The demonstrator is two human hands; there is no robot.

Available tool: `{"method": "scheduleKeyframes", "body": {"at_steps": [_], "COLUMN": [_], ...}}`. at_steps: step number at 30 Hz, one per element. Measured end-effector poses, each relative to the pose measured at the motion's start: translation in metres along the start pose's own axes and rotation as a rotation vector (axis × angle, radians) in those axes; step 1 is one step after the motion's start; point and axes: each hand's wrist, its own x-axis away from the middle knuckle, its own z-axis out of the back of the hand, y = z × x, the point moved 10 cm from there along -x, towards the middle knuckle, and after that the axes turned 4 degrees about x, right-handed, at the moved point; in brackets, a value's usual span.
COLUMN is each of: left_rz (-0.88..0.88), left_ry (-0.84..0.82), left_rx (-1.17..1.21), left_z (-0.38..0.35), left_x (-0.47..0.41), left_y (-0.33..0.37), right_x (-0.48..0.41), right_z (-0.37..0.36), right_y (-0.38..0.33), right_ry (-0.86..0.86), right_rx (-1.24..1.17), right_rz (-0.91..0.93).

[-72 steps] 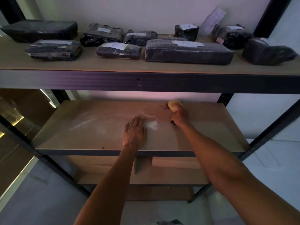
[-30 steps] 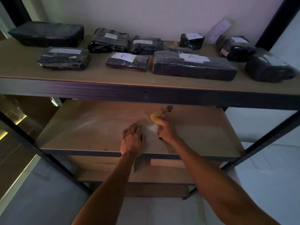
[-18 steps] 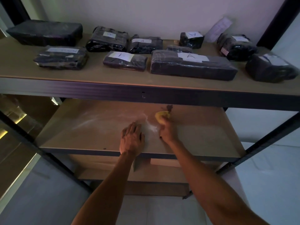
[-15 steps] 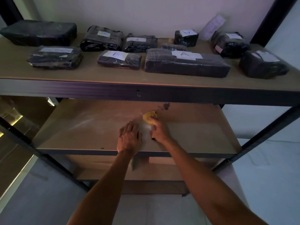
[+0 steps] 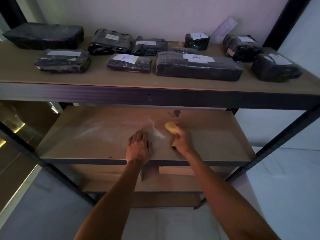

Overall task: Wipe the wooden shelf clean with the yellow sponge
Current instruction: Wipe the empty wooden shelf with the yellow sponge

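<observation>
The wooden shelf (image 5: 216, 141) is the middle board of a dark metal rack, dusty with pale white streaks near its centre. My right hand (image 5: 181, 141) grips the yellow sponge (image 5: 170, 127) and holds it against the board, just right of the white streak. Flat on the board near the front edge lies my left hand (image 5: 139, 147), fingers straight, to the left of the sponge. A dark stain (image 5: 176, 113) marks the board behind the sponge.
The upper shelf (image 5: 97, 78) carries several black wrapped packages with white labels, and its dark front beam (image 5: 155, 97) overhangs the working board. Slanted rack posts (image 5: 277, 146) flank the sides. A lower shelf with a light wooden block (image 5: 174, 170) sits beneath.
My right hand swept the sponge from the back right of the board toward the centre, left and nearer to me, with small back-and-forth strokes. The left hand stayed flat in place.
</observation>
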Motion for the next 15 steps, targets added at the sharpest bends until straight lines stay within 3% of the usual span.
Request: {"method": "scheduleKeyframes", "body": {"at_steps": [5, 7, 11, 15], "left_rz": [0.020, 0.022, 0.009, 0.006], "left_ry": [-0.031, -0.026, -0.040, -0.055], "left_rx": [-0.019, -0.025, -0.037, -0.070], "left_z": [-0.002, -0.002, -0.002, -0.002], "left_x": [0.004, 0.005, 0.006, 0.009], "left_y": [0.000, 0.002, 0.001, 0.002], "right_x": [0.000, 0.010, 0.016, -0.007], "right_z": [0.047, 0.028, -0.025, 0.038], "right_y": [0.069, 0.045, -0.019, 0.053], "right_ry": [0.123, 0.113, -0.096, 0.062], "right_rx": [0.228, 0.161, 0.040, 0.089], "right_rz": [-0.216, -0.146, 0.083, -0.141]}}
